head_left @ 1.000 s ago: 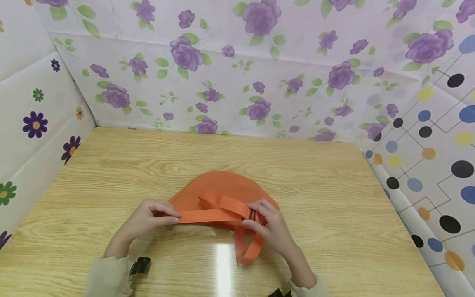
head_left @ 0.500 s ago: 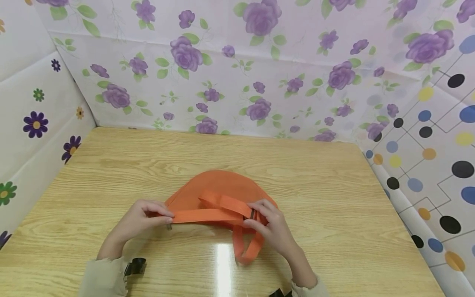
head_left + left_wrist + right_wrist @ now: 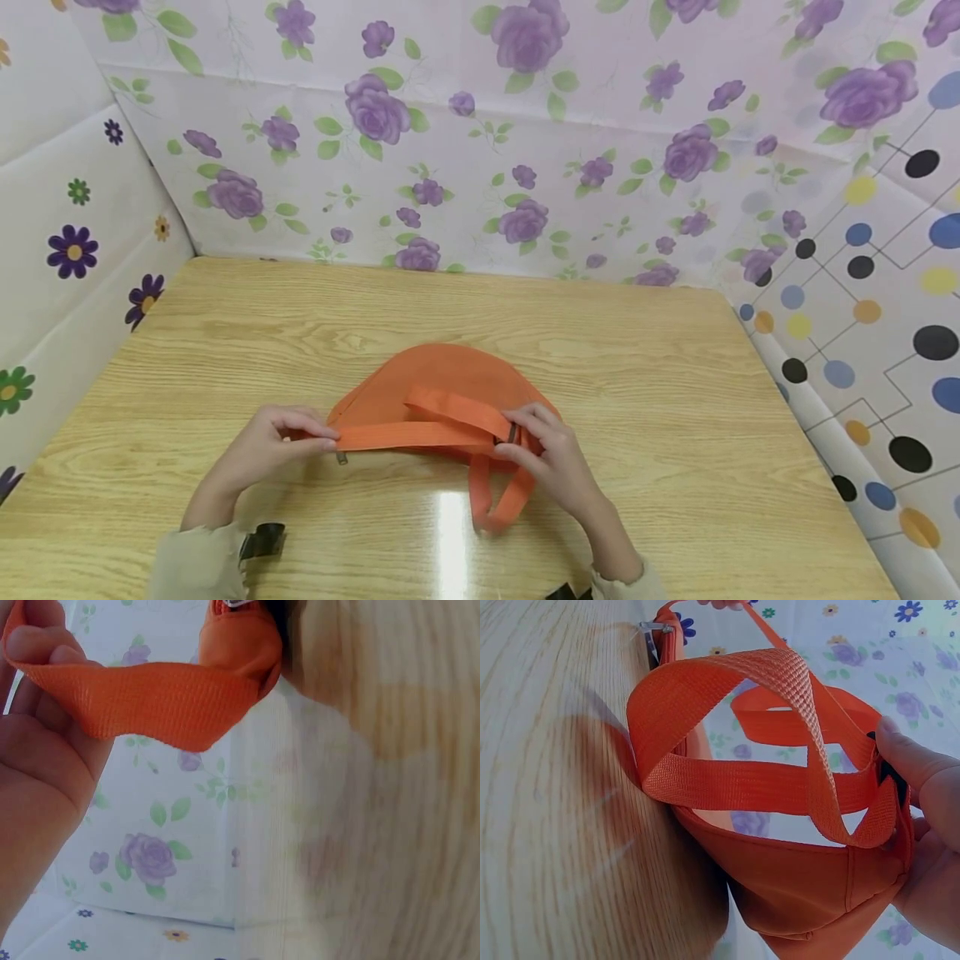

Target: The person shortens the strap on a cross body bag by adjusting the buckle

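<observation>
An orange fabric waist bag (image 3: 450, 367) lies on the wooden table between the two hands. My left hand (image 3: 270, 442) pinches its flat orange strap (image 3: 408, 436) at the bag's left end, thumb below and fingers above. In the left wrist view the webbing (image 3: 157, 705) runs from those fingers toward the bag's end. With thumb and fingers, my right hand (image 3: 551, 458) grips the strap at a black slider buckle (image 3: 891, 776), beside the bag's right corner. Strap loops (image 3: 727, 784) hang around it in the right wrist view. A metal zipper pull (image 3: 342, 457) shows below the left end.
The wood-grain table (image 3: 637, 350) stretches around the bag, with a bright reflection (image 3: 452, 533) near the front. Behind it hangs a purple-flowered cloth (image 3: 450, 167). Patterned cloths line both sides, with flowers on the left and coloured dots (image 3: 858, 267) on the right.
My left hand has moved leftward along the strap, so a longer straight stretch shows between the hands and the zipper pull is now uncovered. My right hand stays nearly in place.
</observation>
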`<act>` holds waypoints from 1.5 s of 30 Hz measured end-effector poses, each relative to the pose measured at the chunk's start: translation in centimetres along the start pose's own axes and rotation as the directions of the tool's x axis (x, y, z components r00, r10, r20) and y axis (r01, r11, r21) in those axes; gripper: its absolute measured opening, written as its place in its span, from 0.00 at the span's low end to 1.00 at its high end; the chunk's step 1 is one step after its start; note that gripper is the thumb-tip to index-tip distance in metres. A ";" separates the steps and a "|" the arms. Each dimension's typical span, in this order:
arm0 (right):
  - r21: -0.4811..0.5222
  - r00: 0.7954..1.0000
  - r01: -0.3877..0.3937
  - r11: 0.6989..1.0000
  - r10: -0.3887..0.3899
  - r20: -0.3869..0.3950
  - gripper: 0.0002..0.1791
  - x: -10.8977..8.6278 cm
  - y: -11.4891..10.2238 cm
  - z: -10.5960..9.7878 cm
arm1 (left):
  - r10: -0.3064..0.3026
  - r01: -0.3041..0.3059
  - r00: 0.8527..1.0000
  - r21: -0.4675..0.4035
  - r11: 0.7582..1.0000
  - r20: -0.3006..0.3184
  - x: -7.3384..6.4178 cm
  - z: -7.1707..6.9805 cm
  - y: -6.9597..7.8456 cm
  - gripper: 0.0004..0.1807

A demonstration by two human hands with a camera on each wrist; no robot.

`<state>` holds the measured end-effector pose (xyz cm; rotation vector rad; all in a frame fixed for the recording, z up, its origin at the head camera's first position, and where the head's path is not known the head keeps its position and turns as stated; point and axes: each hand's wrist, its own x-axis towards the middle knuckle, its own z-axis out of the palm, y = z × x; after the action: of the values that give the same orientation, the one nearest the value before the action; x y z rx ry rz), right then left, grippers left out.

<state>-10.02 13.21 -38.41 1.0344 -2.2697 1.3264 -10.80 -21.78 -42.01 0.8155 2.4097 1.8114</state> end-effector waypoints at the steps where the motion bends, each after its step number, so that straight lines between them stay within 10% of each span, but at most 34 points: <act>1: -0.001 1.000 0.003 1.000 -0.003 -0.002 0.19 0.0 0.0 0.0 | -0.002 0.002 1.000 0.003 1.000 -0.003 -0.1 -0.1 0.0 0.10; 45: -0.040 0.999 -0.049 0.998 0.049 -0.009 0.17 0.1 -0.1 -0.5 | -0.126 0.127 0.986 -0.002 0.992 0.105 -2.6 -2.7 -1.3 0.06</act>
<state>-10.02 13.55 -38.08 0.9644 -2.3202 1.2963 -9.90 -25.47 -43.03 0.7196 2.3301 1.6887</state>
